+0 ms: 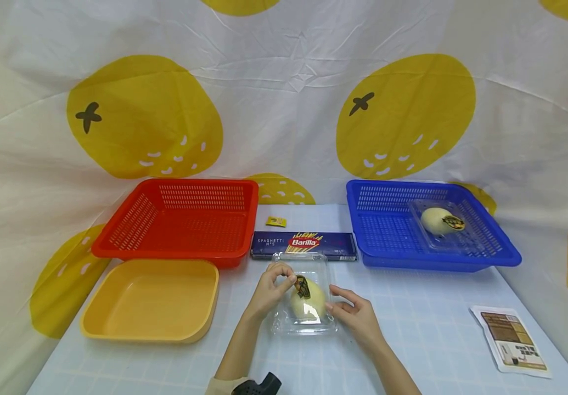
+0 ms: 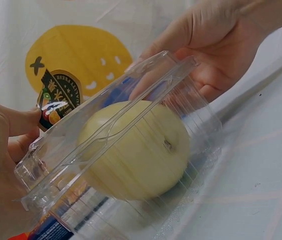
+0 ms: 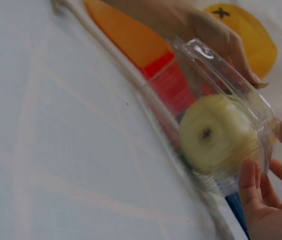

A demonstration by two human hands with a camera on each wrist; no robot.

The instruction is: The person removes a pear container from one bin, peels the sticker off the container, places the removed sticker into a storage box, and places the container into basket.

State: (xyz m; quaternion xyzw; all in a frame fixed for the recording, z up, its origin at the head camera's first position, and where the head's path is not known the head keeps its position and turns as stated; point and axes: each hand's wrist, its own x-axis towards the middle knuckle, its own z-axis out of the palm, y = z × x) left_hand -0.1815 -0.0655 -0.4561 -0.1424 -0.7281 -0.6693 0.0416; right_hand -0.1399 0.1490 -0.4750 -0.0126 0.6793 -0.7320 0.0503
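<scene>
A clear plastic clamshell box [image 1: 305, 327] lies on the table in front of me, with a round pale yellow melon [image 2: 138, 152] inside. My left hand [image 1: 271, 288] pinches a dark, printed sticker [image 2: 58, 99] between thumb and finger. That sticker stands up from the lid's top in the left wrist view, one end close against the plastic. On the box's right side, my right hand [image 1: 358, 318] holds the edge, its fingertips [image 3: 250, 172] at the rim and side wall. The lid is down over the melon.
Behind the box lies a blue spaghetti box [image 1: 335, 244], with a small yellow packet [image 1: 276, 221] beyond. A red basket [image 1: 175, 255] and yellow tub [image 1: 150, 329] stand left. The blue basket [image 1: 377, 260] at right holds another boxed melon [image 1: 436, 220]; a brown-white pouch [image 1: 511, 340] lies nearer.
</scene>
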